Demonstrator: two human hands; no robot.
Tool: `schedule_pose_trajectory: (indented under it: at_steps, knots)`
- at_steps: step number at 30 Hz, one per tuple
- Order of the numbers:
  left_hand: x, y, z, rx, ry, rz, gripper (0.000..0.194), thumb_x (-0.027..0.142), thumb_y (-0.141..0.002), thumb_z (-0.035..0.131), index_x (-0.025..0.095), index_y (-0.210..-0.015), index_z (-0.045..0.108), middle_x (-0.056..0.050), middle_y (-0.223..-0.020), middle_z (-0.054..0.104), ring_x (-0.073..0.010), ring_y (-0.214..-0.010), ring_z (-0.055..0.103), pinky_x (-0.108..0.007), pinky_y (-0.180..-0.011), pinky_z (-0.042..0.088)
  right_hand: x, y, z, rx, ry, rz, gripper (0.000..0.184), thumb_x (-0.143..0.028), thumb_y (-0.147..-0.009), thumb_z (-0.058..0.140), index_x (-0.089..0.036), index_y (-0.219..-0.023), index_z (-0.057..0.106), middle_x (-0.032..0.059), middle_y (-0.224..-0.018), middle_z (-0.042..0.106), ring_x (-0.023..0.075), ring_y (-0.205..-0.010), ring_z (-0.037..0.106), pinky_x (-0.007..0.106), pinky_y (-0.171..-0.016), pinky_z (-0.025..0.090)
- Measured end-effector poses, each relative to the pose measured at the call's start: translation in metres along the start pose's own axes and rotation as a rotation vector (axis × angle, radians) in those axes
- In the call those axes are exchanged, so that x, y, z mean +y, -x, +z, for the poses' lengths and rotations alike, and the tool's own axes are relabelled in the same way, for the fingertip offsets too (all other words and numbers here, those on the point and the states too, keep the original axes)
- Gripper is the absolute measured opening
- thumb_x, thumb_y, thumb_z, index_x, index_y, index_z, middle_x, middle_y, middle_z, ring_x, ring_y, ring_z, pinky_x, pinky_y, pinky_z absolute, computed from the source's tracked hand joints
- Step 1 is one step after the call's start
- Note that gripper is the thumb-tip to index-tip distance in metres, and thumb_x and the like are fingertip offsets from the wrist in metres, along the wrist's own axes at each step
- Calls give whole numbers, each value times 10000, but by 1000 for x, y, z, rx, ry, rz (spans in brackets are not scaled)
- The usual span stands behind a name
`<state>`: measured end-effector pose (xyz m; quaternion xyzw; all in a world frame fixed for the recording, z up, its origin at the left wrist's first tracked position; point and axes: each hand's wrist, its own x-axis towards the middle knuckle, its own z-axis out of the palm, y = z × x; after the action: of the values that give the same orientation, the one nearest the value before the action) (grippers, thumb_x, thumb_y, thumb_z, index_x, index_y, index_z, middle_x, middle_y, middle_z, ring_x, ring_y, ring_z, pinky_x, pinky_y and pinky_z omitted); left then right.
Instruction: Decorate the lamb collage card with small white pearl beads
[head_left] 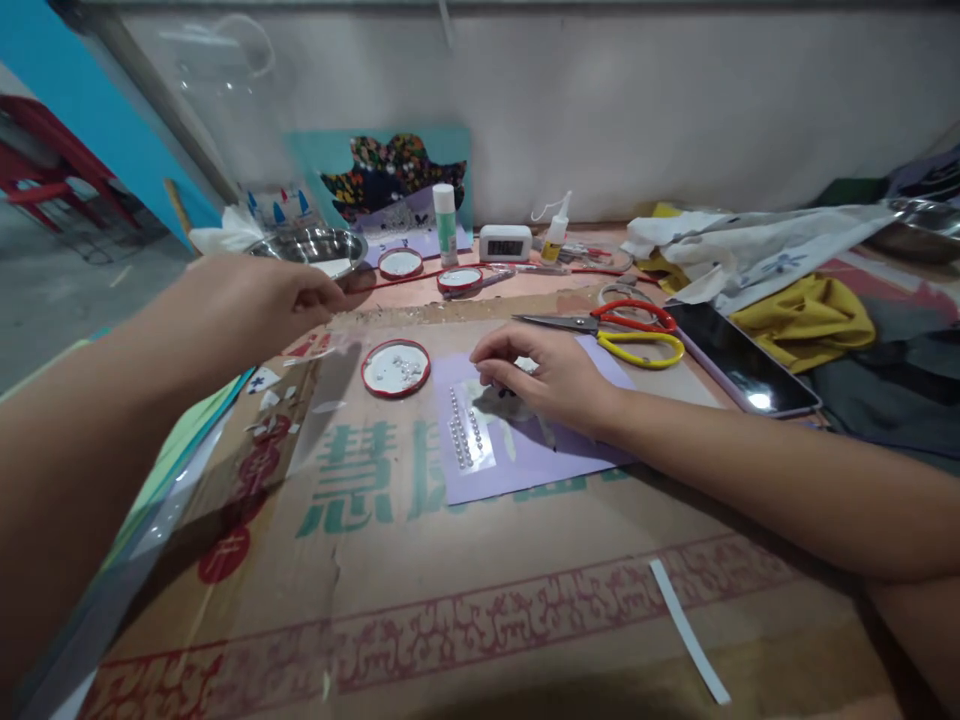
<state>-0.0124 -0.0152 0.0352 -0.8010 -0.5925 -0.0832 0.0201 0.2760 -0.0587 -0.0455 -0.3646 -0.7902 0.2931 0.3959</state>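
Note:
My left hand (262, 305) is raised at the left, just in front of a metal bowl (334, 250). Its fingers are curled together, and whatever they may hold is hidden. My right hand (547, 375) rests over a purple card (480, 488), thumb and fingers drawn close; I cannot make out anything between them. Beside it on the card lies a clear sheet of small silver stick-on beads (466, 430). A red-rimmed white lid (396, 368) with small shiny pieces on it sits left of the card.
Behind my right hand lie scissors (637, 335) with red and yellow handles, beside a phone (742, 360). Farther back stand a glue stick (445, 225), a digital clock (505, 243) and a small glue bottle (556, 235). A white strip (688, 630) lies in front.

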Motion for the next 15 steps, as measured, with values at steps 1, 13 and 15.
schedule_pose_trajectory:
  at_steps: [1,13,15]
  knots:
    - [1,0,0,3,-68,-3,230,359,-898,597,235,-1008,757,-17,-828,671,-137,-665,491,-265,-731,364,0,0,0,-5,13,-6,96,-246,-917,600,-168,-936,653,4,-794,685,115,-688,609,251,-674,470]
    - [55,7,69,70,266,639,307,371,-951,518,222,-1132,716,-88,-1204,645,-269,-1178,537,-423,-1028,379,12,-1,-1,-202,410,-383,124,-185,-956,553,-180,-937,675,47,-912,716,154,-830,637,267,-748,479]
    - [57,9,82,59,293,699,322,375,-969,496,235,-1188,688,-94,-1285,610,-286,-1257,490,-463,-1075,350,11,0,-1,-226,448,-433,149,-195,-977,527,-173,-959,672,54,-928,713,152,-833,634,265,-744,481]
